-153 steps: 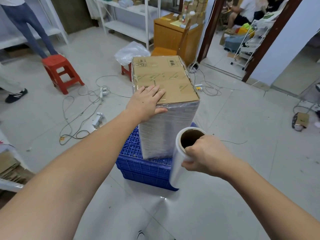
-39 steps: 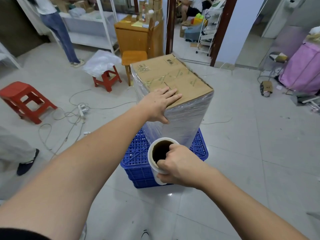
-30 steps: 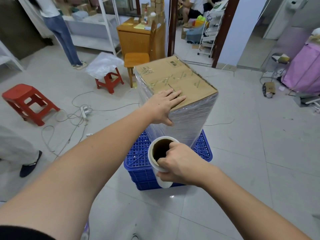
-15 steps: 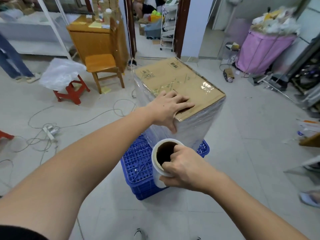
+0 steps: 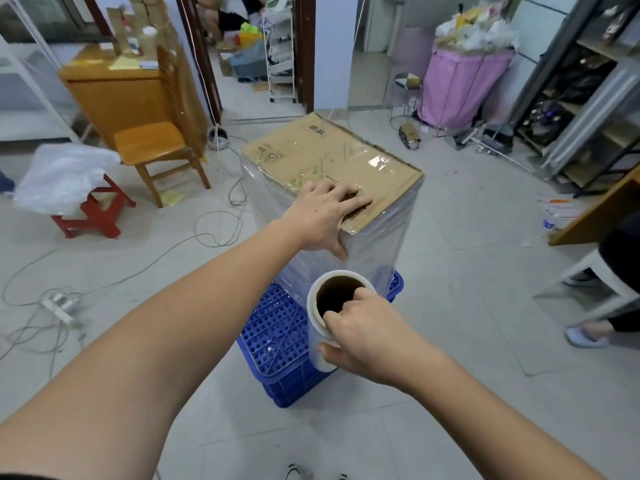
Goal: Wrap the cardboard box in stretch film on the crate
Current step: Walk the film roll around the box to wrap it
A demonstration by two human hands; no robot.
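Note:
A tall cardboard box [image 5: 332, 157] stands upright on a blue plastic crate [image 5: 280, 341]. Clear stretch film covers its sides, and its brown top is bare. My left hand [image 5: 325, 216] lies flat on the near corner of the box top, fingers spread, thumb down the filmed side. My right hand [image 5: 367, 330] grips the upper end of the stretch film roll [image 5: 329, 306], fingertips hooked into its cardboard core. The roll hangs upright just in front of the box, over the crate's near corner.
A wooden chair [image 5: 156, 150] and desk [image 5: 114, 88] stand at the back left, beside a red stool [image 5: 93, 216] carrying a white bag. Cables and a power strip [image 5: 60, 304] lie on the floor at left. A pink bin [image 5: 460, 88], shelving and a seated person's legs [image 5: 609, 296] are at right.
I have circled the box counter-clockwise, so the room has swung left in view. The roll has travelled round with my right hand, while my left hand stayed on the box top.

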